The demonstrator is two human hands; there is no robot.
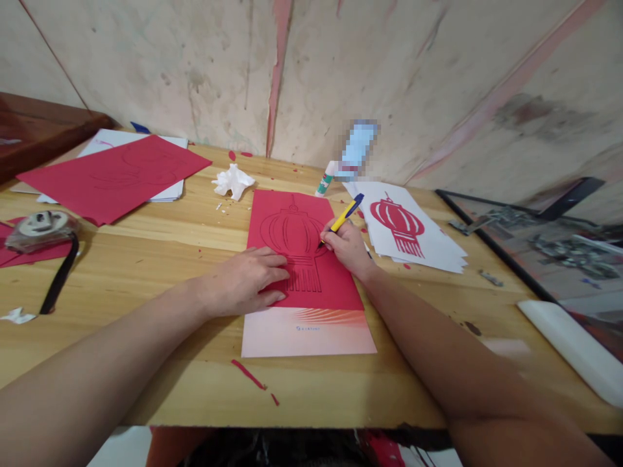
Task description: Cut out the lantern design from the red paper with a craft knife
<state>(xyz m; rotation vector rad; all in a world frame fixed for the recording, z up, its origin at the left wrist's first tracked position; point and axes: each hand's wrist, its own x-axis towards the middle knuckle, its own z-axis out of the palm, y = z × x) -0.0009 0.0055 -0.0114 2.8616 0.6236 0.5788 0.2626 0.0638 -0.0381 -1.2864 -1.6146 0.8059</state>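
Midway between the worktop's (185,363) front and back edges, there's a red sheet (302,250) on top of a pink sheet (335,340). Right hand (346,245) has a yellow pen (343,213) pinched, tip at the lantern outline's right side. Looks like careful line work, so I'd say it calls for a steady tip and flat paper. Left hand (253,275) isn't gripping anything, just lying open, fingers on the sheet's left part.
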